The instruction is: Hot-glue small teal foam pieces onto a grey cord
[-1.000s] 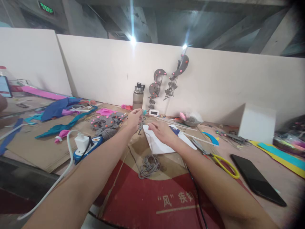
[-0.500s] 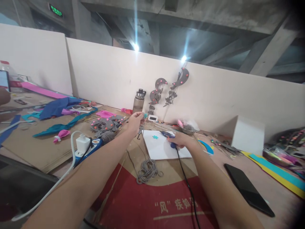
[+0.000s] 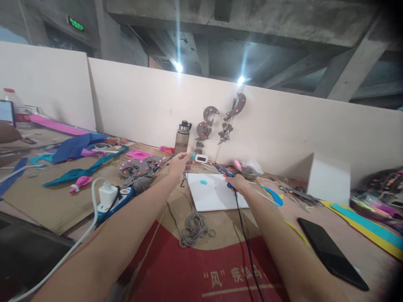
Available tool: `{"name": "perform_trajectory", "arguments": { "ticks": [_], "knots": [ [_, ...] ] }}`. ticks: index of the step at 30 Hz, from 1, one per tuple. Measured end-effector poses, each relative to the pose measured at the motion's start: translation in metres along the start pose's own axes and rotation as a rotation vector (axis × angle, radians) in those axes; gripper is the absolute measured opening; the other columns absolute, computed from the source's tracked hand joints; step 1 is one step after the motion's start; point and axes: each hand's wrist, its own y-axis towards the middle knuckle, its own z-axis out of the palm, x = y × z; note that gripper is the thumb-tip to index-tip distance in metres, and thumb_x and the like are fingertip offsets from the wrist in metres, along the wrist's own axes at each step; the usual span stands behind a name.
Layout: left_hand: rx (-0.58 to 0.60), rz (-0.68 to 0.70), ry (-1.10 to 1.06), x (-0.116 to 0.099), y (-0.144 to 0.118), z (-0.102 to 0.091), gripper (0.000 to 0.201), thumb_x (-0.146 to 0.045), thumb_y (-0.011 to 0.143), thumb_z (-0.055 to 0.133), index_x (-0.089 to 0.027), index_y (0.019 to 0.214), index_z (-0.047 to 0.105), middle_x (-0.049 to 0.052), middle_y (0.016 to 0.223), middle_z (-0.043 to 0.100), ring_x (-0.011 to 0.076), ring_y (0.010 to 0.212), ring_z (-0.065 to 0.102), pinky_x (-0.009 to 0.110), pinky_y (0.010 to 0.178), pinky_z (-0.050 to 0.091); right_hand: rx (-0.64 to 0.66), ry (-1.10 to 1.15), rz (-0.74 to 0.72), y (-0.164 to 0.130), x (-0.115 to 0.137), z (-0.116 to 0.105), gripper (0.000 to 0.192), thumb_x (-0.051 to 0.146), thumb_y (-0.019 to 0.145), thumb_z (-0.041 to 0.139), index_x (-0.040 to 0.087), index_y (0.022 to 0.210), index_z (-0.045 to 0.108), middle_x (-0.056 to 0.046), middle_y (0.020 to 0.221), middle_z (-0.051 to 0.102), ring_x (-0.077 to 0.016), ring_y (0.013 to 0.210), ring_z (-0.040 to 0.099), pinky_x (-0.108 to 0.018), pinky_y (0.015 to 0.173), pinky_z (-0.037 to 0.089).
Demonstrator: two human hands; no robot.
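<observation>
left hand [image 3: 179,165]: outstretched, pinching teal piece [image 3: 192,156] | right hand [image 3: 238,183]: gripping blue tool [image 3: 224,170]

A head-worn camera is looking forward and down at the left hand [image 3: 178,166] and right hand [image 3: 238,183], facing a white partition [image 3: 135,100]; the counter [image 3: 352,243] is lying close below, the concrete ceiling [image 3: 299,21] filling the top.

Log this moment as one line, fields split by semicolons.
Left hand: pinching teal piece; right hand: holding blue corded tool; white board: teal flower on top; gray cord: coiled on cardboard
</observation>
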Motion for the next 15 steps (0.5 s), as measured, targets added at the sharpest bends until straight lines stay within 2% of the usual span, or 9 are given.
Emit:
{"name": "perform_trajectory", "arguments": {
  "ticks": [3, 7, 12, 15],
  "knots": [
    [0.017, 0.002, 0.059, 0.0, -0.003, 0.0, 0.018, -0.027, 0.073, 0.066, -0.015, 0.085, 0.059, 0.002, 0.075, 0.065, 0.0099, 0.053, 0.059, 0.019, 0.042, 0.04, -0.097, 0.201, -0.058, 0.0, 0.007, 0.007, 0.005, 0.018, 0.072, 0.057, 0.015, 0.072, 0.055, -0.001, 0.058, 0.057, -0.0098, 0.049, 0.054, -0.021, 0.046, 0.048],
    [0.065, 0.008, 0.043, 0.0, -0.004, 0.005, 0.019, -0.026, 0.074, 0.067, -0.013, 0.085, 0.06, 0.004, 0.075, 0.066, 0.0094, 0.054, 0.06, 0.02, 0.046, 0.043, -0.2, 0.382, -0.168, -0.005, 0.022, 0.017, 0.009, 0.021, 0.073, 0.055, 0.016, 0.08, 0.053, -0.002, 0.07, 0.06, -0.009, 0.054, 0.056, -0.021, 0.051, 0.051],
    [0.068, -0.039, -0.021, 0.0, -0.004, 0.007, 0.019, -0.024, 0.073, 0.07, -0.012, 0.083, 0.06, 0.004, 0.071, 0.065, 0.0089, 0.055, 0.06, 0.02, 0.05, 0.045, -0.253, 0.408, -0.315, -0.021, 0.037, 0.024, 0.02, 0.028, 0.07, 0.059, 0.016, 0.086, 0.055, -0.002, 0.073, 0.061, -0.0128, 0.06, 0.056, -0.023, 0.053, 0.047],
    [0.054, -0.079, -0.044, 0.0, -0.003, 0.005, 0.02, -0.026, 0.072, 0.07, -0.012, 0.082, 0.061, 0.003, 0.07, 0.065, 0.0087, 0.053, 0.059, 0.019, 0.045, 0.04, -0.291, 0.378, -0.423, -0.037, 0.047, 0.023, 0.023, 0.031, 0.073, 0.057, 0.017, 0.091, 0.053, -0.003, 0.076, 0.062, -0.0134, 0.06, 0.057, -0.024, 0.054, 0.046]
  ]
}}
